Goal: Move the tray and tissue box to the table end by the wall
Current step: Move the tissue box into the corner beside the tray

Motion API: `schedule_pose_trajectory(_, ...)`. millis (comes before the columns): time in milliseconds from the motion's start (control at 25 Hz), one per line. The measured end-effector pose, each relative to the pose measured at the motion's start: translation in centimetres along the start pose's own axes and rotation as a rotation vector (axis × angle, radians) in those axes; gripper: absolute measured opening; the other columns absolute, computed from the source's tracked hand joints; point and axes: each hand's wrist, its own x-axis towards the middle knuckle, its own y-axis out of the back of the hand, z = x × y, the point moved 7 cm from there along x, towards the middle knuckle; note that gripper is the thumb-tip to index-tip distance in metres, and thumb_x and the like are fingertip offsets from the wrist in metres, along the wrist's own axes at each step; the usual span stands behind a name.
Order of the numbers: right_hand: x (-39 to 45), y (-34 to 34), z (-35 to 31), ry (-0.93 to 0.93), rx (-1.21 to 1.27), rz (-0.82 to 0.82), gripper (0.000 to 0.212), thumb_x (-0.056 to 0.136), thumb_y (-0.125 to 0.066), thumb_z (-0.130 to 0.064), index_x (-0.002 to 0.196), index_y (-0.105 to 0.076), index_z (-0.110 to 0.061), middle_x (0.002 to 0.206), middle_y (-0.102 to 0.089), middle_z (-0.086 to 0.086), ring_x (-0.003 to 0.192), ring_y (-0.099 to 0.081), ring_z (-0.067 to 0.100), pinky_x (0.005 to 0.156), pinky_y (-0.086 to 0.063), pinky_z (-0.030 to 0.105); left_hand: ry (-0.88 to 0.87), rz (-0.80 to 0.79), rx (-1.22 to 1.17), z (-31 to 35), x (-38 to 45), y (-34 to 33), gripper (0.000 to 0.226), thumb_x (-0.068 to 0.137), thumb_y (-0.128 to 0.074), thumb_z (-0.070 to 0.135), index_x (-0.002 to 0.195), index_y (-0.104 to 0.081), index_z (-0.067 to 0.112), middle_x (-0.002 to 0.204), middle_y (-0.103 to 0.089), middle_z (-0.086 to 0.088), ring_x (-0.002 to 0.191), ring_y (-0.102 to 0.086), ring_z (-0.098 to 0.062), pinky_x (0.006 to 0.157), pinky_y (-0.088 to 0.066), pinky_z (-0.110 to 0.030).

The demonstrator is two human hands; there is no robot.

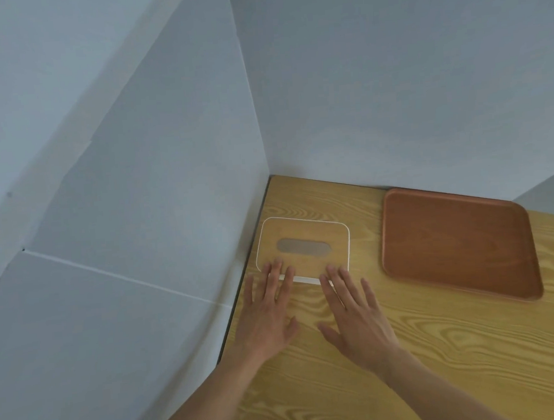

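Note:
The tissue box [304, 234], white with a wood-look lid and a grey oval slot, stands on the wooden table [445, 345] in the corner where two walls meet. A brown tray [457, 245] lies flat to its right, its far edge against the back wall. My left hand [267, 313] is flat with fingers spread, its fingertips touching the box's near left edge. My right hand [357, 316] is likewise flat and spread, fingertips at the box's near right edge. Neither hand grips anything.
Pale grey walls [157, 219] close off the table on the left and at the back. The table's left edge [242, 288] runs along the left wall with a narrow dark gap.

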Motion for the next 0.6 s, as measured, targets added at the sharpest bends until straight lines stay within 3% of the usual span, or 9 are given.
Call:
schedule_pose_trajectory(240,0.7,0.1,0.4,-0.051,0.036,-0.026,0.087,0.091,-0.058,-0.049,0.159,-0.015,-0.016,0.167,-0.008,0.009,0.153,-0.006,0.027,0.117,-0.024,0.059,0.023,0.006,0.028,0.0,0.4,0.5,0.095,0.093,-0.046,0.052,0.154,0.022,0.024,0.163,0.027,-0.006,0.151,0.02,-0.026,0.122,0.004,-0.054)
schedule_pose_trajectory(440,3.0,0.2,1.1,-0.103,0.047,-0.099,0.089,0.095,-0.049,-0.042,0.157,0.014,-0.026,0.164,0.022,0.0,0.149,0.021,0.017,0.12,-0.015,0.055,0.05,0.016,0.018,-0.1,2.6,1.9,0.093,0.093,-0.046,0.054,0.157,0.01,0.018,0.166,0.017,-0.011,0.152,0.013,-0.03,0.123,0.006,-0.051)
schedule_pose_trajectory(600,5.4,1.3,1.5,-0.131,0.079,-0.119,0.088,0.095,-0.049,-0.042,0.157,0.013,-0.03,0.165,0.021,-0.004,0.151,0.017,0.014,0.121,-0.015,0.054,0.063,0.012,0.027,-0.5,4.9,3.2,0.093,0.092,-0.048,0.054,0.157,0.006,0.014,0.166,0.01,-0.015,0.153,0.008,-0.033,0.123,0.005,-0.051)
